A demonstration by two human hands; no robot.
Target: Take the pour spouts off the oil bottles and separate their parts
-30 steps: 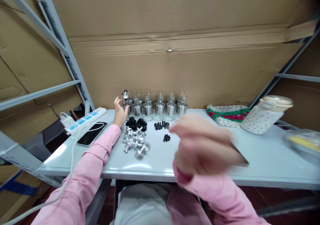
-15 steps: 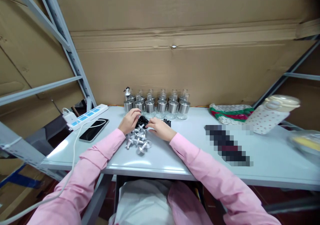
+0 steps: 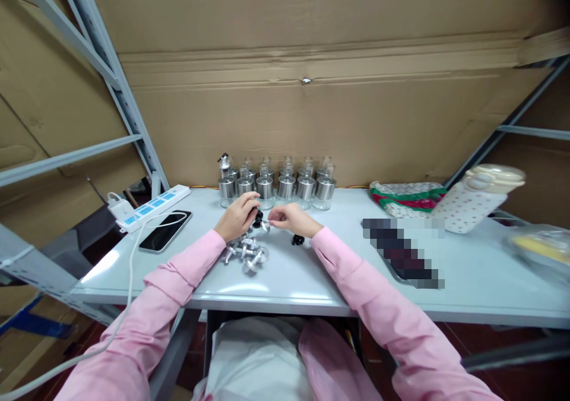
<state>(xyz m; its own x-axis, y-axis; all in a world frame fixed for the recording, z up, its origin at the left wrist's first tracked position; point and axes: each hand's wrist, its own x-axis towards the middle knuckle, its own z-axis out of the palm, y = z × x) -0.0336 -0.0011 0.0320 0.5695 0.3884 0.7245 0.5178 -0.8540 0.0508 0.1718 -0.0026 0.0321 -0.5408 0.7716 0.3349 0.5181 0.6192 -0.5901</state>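
Above the front table edge, my left hand (image 3: 238, 217) curls its fingers against small black parts (image 3: 257, 218); what lies inside its fingers is hidden. My right hand (image 3: 294, 218) faces it, thumb and fingertips pinched at a small silver part (image 3: 266, 226). Just nearer to me lies a loose pile of silver pump-like parts (image 3: 247, 252). More black parts (image 3: 297, 240) rest below my right wrist. Behind the hands stand two rows of glass bottles with metal bands (image 3: 285, 187); a silver and black pump top (image 3: 224, 163) is at the left end.
On the left lie a phone (image 3: 165, 232) and a white power strip (image 3: 155, 207) with a cable. To the right are a patterned cloth (image 3: 405, 199), a blurred-out dark object (image 3: 403, 252), a dotted white bottle (image 3: 463, 208) and a clear container (image 3: 543, 248). Cardboard (image 3: 312, 122) stands behind.
My right hand has risen slightly and moved right, its fingertips now pinched at a silver part. My left hand has shifted a little right. The black parts below my right wrist have come into view.
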